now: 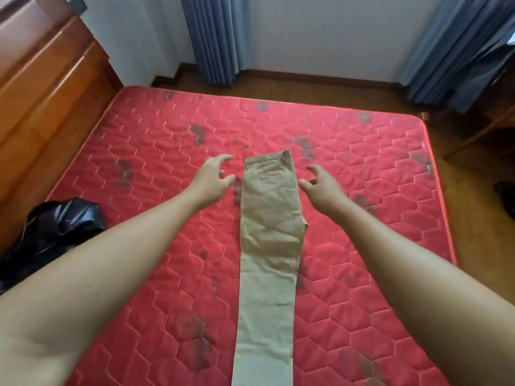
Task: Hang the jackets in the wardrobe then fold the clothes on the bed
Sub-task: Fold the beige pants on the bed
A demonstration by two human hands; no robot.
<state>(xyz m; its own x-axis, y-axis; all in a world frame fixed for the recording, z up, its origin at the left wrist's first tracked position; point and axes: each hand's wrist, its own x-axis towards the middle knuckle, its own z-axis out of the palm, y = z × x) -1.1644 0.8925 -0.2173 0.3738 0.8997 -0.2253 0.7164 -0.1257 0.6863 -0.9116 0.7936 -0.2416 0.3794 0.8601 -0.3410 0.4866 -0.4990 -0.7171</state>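
A pair of khaki trousers point(269, 240) lies flat on the red quilted mattress point(362, 218), folded lengthwise with one leg over the other and the waistband at the far end. My left hand point(213, 179) hovers just left of the waistband, fingers loosely curled and holding nothing. Just right of the waistband, my right hand point(323, 188) mirrors it, also holding nothing. Neither hand touches the trousers. A black shiny jacket point(53, 232) lies crumpled at the mattress's left edge.
A wooden headboard point(41, 107) runs along the left side. Blue curtains point(211, 37) hang at the far wall and at the right. Wooden floor surrounds the mattress, with a dark shoe point(505, 195) at the right edge.
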